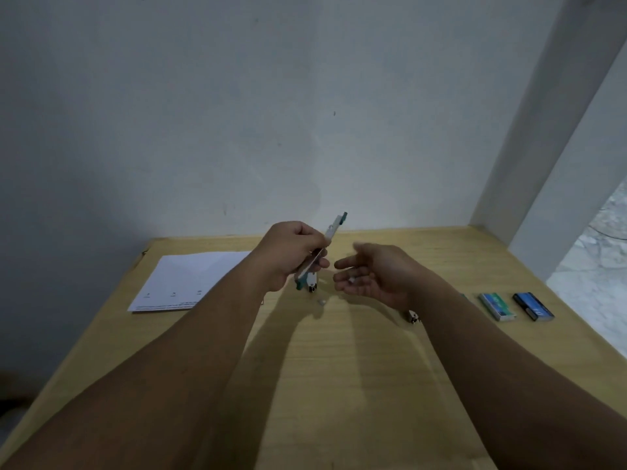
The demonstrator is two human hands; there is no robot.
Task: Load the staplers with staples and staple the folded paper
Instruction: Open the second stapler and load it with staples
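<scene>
Stapler (320,256) in left grip (288,256); two staple boxes (497,306); paper stack (190,279).

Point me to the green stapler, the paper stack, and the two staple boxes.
green stapler (320,256), head view, mid body above the left hand's fingers
paper stack (190,279), head view, top sheet centre
staple boxes (496,305), head view, green box's lid
</scene>
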